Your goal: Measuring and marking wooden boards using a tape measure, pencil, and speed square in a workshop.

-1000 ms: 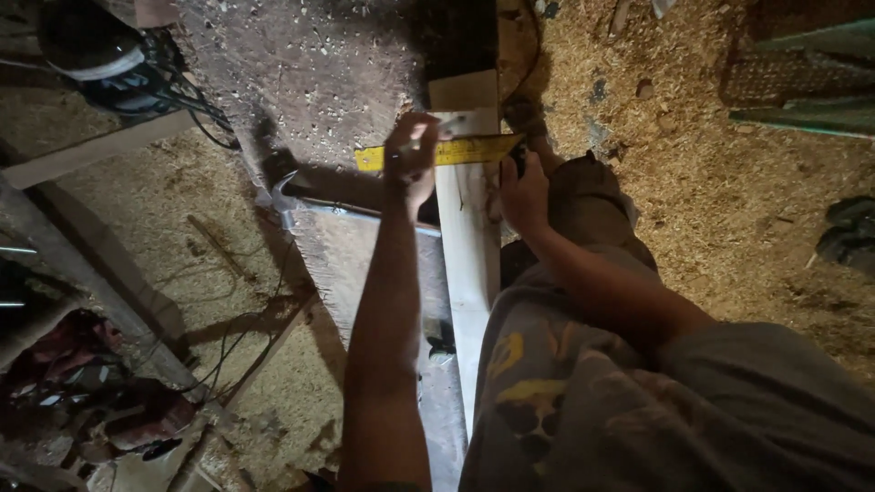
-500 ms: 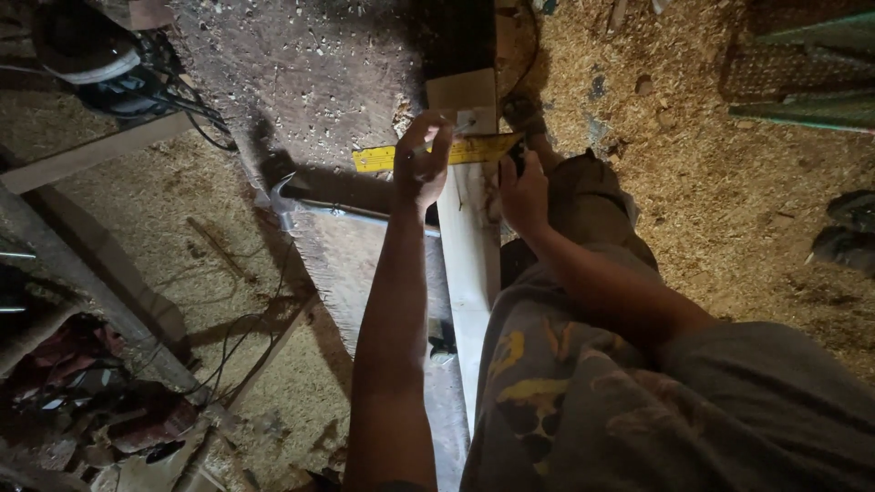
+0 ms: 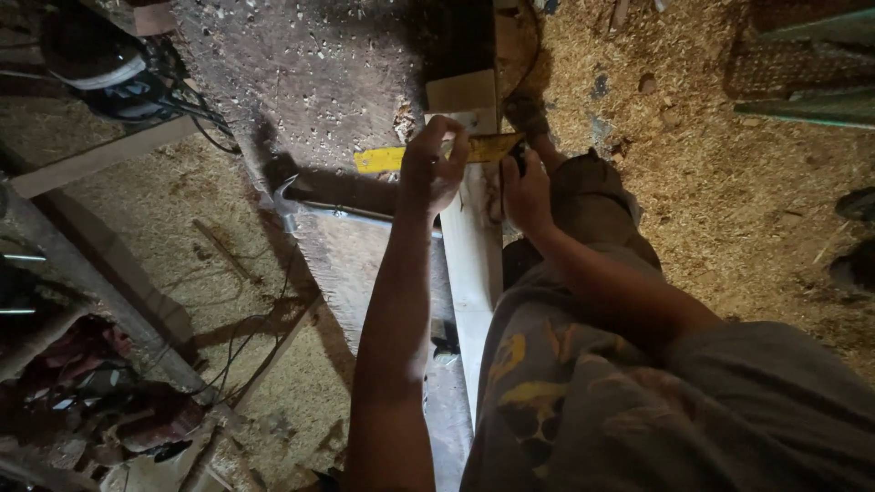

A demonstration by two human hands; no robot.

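1. Pinching with thumb and fingers closed, the left hand (image 3: 430,173) holds a yellow ruler (image 3: 436,153) flat across a pale wooden plank (image 3: 474,246), near the plank's far end.
2. Curled shut, the right hand (image 3: 526,189) grips a small dark tool, probably a pencil (image 3: 519,160), whose tip meets the ruler's right end at the plank's edge; the tool is too small and shadowed to name with certainty.
3. The ruler lies crosswise, its left end jutting out over a dusty grey workbench (image 3: 319,82) and its right part sitting on the plank.
4. The plank runs lengthwise away from the person, touching the bench's right edge, with a trouser leg (image 3: 592,200) just beside it.
5. A metal bar clamp (image 3: 337,214) lies on the bench just left of the left forearm, its head pointing left.
6. A dark power tool with cables (image 3: 109,73) sits at the upper left; no labels or packages can be read anywhere.
7. Sawdust-covered floor (image 3: 711,182) spreads to the right, and a green mesh frame (image 3: 802,73) stands at the upper right.
8. Compared with half a second ago, both hands sit in the same places on ruler and plank, and the ruler has not visibly shifted.
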